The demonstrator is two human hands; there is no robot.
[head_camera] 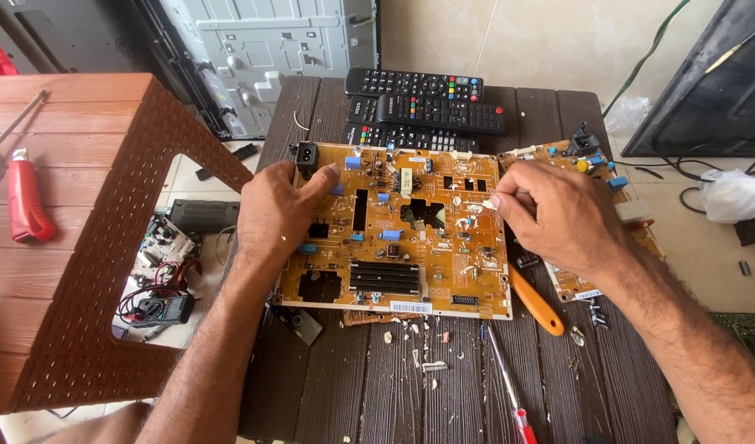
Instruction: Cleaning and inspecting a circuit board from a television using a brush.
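Observation:
A large orange circuit board (410, 247) lies flat on a dark slatted table (394, 386). My left hand (279, 210) rests on the board's left part, thumb pressing near a black power socket (306, 153). My right hand (554, 214) hovers over the board's right edge, fingertips pinched on a small white bit (488, 205). A second orange board (587, 160) lies partly under my right hand.
Three black remote controls (427, 107) lie at the table's far edge. An orange-handled tool (535, 302) and a red-handled screwdriver (509, 395) lie near the front. White scraps litter the table. A brown plastic stool (90, 238) with a red cutter (24, 201) stands left; a multimeter (159, 306) lies on the floor.

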